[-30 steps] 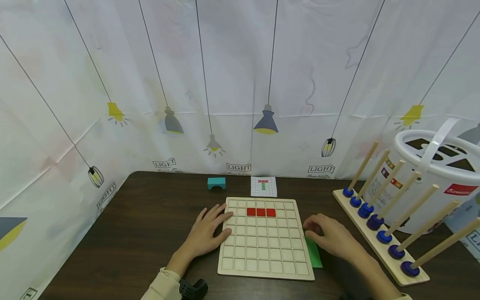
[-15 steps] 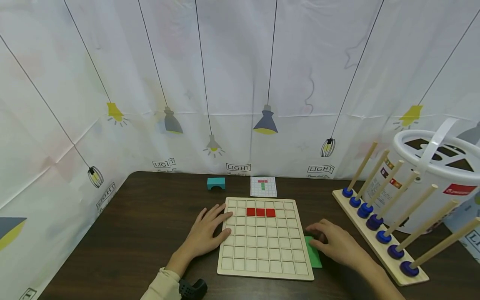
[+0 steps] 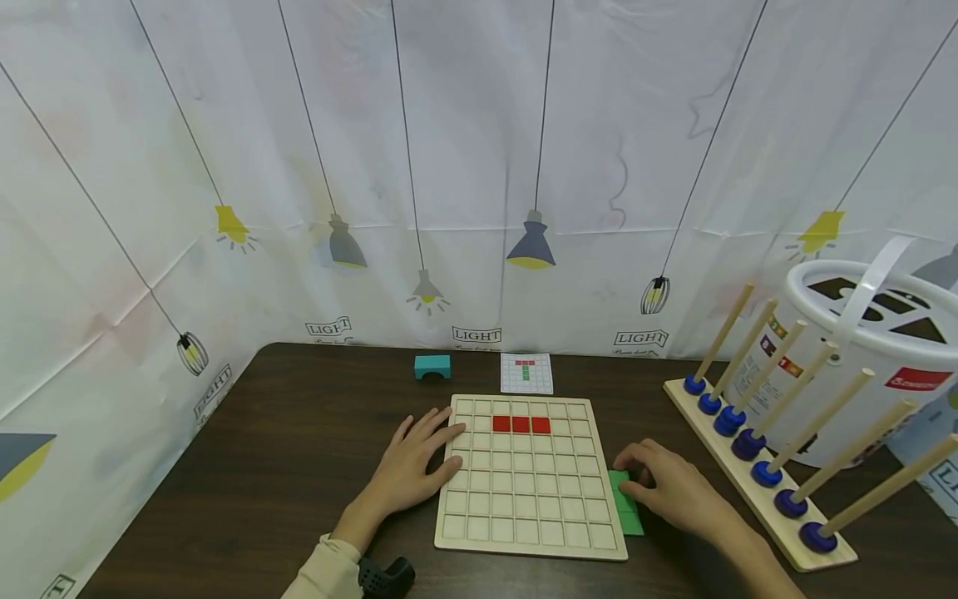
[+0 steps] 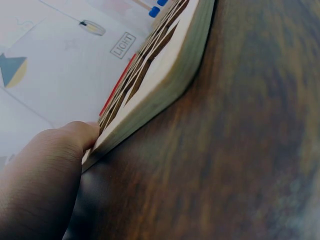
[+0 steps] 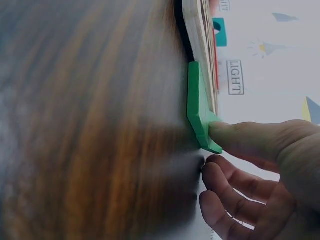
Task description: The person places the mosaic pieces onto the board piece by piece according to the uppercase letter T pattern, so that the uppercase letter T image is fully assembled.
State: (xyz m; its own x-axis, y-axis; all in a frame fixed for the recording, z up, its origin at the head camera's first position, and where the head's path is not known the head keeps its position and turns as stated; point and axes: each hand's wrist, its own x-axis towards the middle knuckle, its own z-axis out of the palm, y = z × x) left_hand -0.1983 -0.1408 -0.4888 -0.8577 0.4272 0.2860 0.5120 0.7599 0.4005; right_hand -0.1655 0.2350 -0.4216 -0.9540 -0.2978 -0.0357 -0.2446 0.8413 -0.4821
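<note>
A pale wooden grid board (image 3: 515,506) lies on the dark table, with a row of 3 red squares (image 3: 521,424) in its upper part. My left hand (image 3: 407,462) rests along the board's left edge, fingers spread and fairly straight; in the left wrist view its thumb (image 4: 82,132) touches the edge. Beside the board's right edge are flat green squares (image 3: 630,522). My right hand (image 3: 669,482) pinches the far green square (image 5: 207,117), thumb (image 5: 240,137) on its end in the right wrist view, the other fingers curled. The index fingertip is mostly hidden.
Behind the board stand a small teal block (image 3: 432,364) and a card (image 3: 526,373) showing a red and green T on a grid. To the right are a peg rack (image 3: 763,491) with blue rings and a white lidded bucket (image 3: 846,383). A patterned curtain hangs behind.
My right hand has shifted slightly right and toward me at the green squares, its fingers now curled. A seam now shows between the green squares. My left hand and the board stay put.
</note>
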